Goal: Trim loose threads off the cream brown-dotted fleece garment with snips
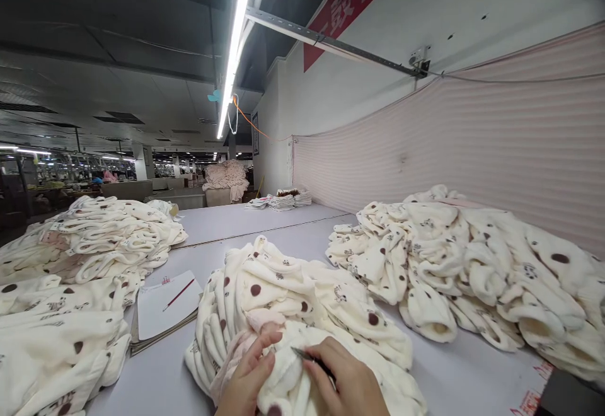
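Note:
In front of me lies a heap of cream fleece garments (278, 277) with brown dots and small printed figures. My left hand (253, 365) is curled on the nearest garment, gripping its cloth beside a pale pink part (265, 319). Close to it, my right hand (347, 375) is closed around small dark thread snips (307, 356). Their pointed tip rests over the cream cloth, just right of my left fingers. The palm hides most of the tool, so whether its blades are apart cannot be seen.
Similar garments are piled at left (108, 239) and right (439, 258). A white paper pad (163, 315) bearing a dark red pencil (178, 295) lies to the left. Folded white cloths (283, 200) sit farther back on the pale table (227, 224), beside a pink-draped wall (425, 132).

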A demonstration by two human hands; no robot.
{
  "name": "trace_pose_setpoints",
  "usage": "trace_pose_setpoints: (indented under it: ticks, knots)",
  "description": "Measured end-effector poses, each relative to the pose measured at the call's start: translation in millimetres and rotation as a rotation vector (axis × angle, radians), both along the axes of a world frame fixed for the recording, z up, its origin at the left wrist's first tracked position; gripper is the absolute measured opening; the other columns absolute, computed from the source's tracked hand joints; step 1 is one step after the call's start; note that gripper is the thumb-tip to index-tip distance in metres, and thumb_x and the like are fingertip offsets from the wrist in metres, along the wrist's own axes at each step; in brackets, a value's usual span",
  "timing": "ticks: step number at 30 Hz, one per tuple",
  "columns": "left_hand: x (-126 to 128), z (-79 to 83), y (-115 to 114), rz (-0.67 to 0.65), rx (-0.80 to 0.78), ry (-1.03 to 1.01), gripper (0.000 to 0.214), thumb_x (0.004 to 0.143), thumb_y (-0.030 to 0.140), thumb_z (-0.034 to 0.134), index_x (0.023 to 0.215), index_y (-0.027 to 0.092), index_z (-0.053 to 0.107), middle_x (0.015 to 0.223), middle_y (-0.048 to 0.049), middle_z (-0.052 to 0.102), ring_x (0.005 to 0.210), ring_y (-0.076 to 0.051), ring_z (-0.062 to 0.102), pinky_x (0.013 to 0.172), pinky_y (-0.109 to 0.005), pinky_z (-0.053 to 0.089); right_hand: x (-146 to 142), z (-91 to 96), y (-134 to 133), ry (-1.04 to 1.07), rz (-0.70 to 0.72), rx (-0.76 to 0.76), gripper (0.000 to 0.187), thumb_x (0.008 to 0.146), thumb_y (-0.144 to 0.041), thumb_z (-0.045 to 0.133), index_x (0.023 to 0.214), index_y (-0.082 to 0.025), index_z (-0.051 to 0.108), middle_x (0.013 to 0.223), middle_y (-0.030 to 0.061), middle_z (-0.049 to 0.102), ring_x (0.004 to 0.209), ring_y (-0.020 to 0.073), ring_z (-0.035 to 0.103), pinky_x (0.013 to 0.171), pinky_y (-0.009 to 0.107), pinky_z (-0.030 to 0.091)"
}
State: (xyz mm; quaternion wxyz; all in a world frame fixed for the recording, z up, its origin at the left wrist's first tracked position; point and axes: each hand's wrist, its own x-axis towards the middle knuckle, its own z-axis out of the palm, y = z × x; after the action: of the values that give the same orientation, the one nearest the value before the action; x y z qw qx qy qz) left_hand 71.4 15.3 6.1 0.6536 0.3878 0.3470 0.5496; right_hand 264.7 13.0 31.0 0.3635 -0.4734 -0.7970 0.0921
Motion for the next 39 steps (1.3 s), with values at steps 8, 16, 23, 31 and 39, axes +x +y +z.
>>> trace_pose_setpoints:
  ticks: [8,16,23,31,39]
  knots:
    - [3,-4.4,-1,0.002,0.003,0.200,0.050,0.069,0.051,0.073,0.110,0.024,0.064,0.081,-0.0021,0.068,0.056,-0.011,0.055,0.043,-0.019,0.034,0,3.7,3,0.096,0.005,-0.095,0.018,0.086,-0.031,0.052,0.091,-0.027,0.069,0.088,0.0004,0.070,0.082,0.0194,0.066,0.071,0.028,0.046]
    - [-6,45.9,-1,0.353,0.323,0.366,0.032,0.084,0.047,0.050,0.105,0.026,0.060,0.111,-0.0054,0.064,0.112,-0.026,0.053,0.093,-0.038,0.042,38,-23.4,8,0.590,-0.092,-0.295,0.031,0.085,-0.049,0.050,0.085,-0.021,0.064,0.075,0.0000,0.061,0.075,0.0194,0.058,0.070,0.030,0.046]
    - [29,16.3,11,-0.270,0.728,1.214,0.005,0.067,0.025,0.063,0.072,0.023,0.066,0.081,-0.0047,0.063,0.079,-0.025,0.062,0.083,-0.039,0.048,48,-40.0,11,0.818,-0.019,-0.359,0.036,0.082,-0.056,0.053,0.084,-0.021,0.061,0.068,-0.0028,0.054,0.071,0.0173,0.053,0.070,0.028,0.043]
    - [-44,72.5,37,0.153,0.375,0.630,0.040,0.087,0.056,0.037,0.086,0.022,0.059,0.085,-0.0037,0.066,0.087,-0.024,0.062,0.079,-0.034,0.046,61,-51.5,-17,0.611,0.012,-0.451,0.025,0.072,-0.035,0.061,0.094,-0.022,0.059,0.059,-0.0081,0.042,0.056,0.0139,0.043,0.058,0.026,0.034]
    - [25,51.6,-1,-0.209,0.542,1.327,0.022,0.068,0.035,0.069,0.086,0.025,0.064,0.087,0.0009,0.066,0.085,-0.023,0.057,0.072,-0.028,0.036,15,-35.5,9,0.575,0.062,-0.343,0.020,0.081,-0.035,0.053,0.066,-0.022,0.046,0.064,-0.0050,0.044,0.065,0.0144,0.044,0.059,0.024,0.036]
